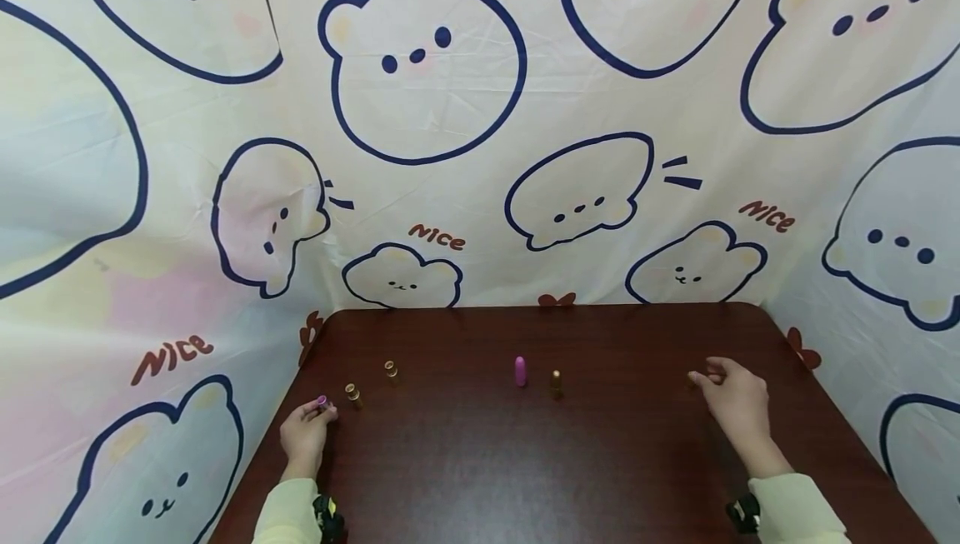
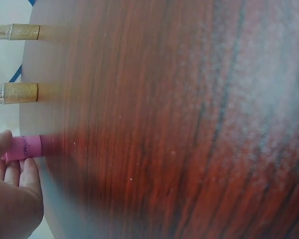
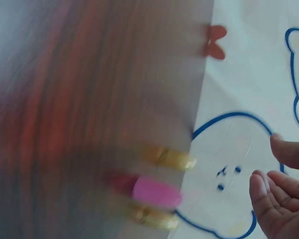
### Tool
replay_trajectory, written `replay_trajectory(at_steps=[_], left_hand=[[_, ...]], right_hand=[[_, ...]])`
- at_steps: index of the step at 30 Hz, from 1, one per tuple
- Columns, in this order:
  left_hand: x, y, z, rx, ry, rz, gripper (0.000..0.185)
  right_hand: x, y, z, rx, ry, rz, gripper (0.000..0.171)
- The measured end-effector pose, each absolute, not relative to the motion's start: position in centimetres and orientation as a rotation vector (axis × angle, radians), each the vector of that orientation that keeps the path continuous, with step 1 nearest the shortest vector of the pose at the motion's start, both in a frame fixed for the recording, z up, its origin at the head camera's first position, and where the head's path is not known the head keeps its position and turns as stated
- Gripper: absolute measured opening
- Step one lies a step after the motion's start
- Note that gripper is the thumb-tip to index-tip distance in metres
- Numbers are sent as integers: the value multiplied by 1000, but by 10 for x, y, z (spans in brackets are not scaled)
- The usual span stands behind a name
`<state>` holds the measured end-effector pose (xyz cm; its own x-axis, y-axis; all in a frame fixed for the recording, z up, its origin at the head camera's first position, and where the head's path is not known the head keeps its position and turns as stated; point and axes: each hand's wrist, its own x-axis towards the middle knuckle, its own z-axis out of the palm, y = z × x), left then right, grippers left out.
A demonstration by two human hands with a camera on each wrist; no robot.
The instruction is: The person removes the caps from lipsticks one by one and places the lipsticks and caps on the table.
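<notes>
My left hand [image 1: 303, 436] pinches a short pink tube [image 2: 26, 148] with dark lettering between thumb and fingers, low over the table's left side. Beside it stand two glittery gold tubes [image 2: 21, 93] with a silver band each; from the head they show ring-shaped tops. My right hand [image 1: 738, 402] hovers over the right side with its fingers loosely bent. In the right wrist view its thumb and fingertips are apart, with nothing between them. Upright in the middle are a round-topped pink piece [image 1: 521, 371] and a slim gold piece [image 1: 556, 384].
The dark brown wooden table [image 1: 525, 469] has rounded far corners. A pale cloth [image 1: 420, 111] printed with bear outlines hangs behind and on both sides. In the right wrist view, two blurred gold pieces [image 3: 169, 157] flank a pink one [image 3: 157, 192] near the table's edge.
</notes>
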<state>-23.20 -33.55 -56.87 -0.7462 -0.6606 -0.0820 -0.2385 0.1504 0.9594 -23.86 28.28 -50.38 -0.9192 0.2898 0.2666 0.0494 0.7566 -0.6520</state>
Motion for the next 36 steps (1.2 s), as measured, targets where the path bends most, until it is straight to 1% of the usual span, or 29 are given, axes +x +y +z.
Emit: replay_trajectory(at_steps=[6,17,36], left_hand=[[-230,-334,-567,840,-2118,-1627,38],[-230,-336,-567,836,-2138,-1585,34],[-231,-339,-567,846,-2138,-1568,33]], right_hand=[[-249,250,-509,-26,-2558,980,36],[-264,204,-523,218,-2552,1125,31],[-278,151,-532,291,-2690,1307,31]])
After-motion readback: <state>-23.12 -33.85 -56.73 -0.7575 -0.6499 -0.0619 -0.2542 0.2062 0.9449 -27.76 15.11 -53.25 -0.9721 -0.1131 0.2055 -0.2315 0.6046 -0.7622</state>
